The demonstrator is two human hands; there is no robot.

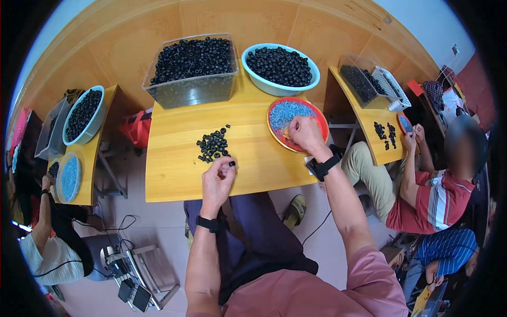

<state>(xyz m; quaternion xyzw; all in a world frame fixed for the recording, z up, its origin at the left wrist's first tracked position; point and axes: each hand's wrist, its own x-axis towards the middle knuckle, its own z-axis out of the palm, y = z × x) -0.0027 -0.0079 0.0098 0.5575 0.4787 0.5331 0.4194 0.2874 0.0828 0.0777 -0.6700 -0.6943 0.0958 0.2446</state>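
My left hand (218, 182) is at the front half of the yellow table, pinching a small black cap-like part (232, 164) between thumb and fingertips. Just beyond it lies a loose pile of similar small black parts (213, 143). My right hand (306, 133) is over a round red tray (323, 122) with a yellow rim, its fingers bent together and pointing down at the tray. Many tiny blue pieces (289, 112) cover most of the tray's far and left side. Whatever the right fingertips hold, if anything, is too small to make out.
At the back of my table (174, 158) stand a clear plastic bin (193, 92) and a pale blue basin (280, 89), both full of black parts. Co-workers sit at side tables left and right, with similar basins and trays. A metal stand (150, 274) is on the floor.
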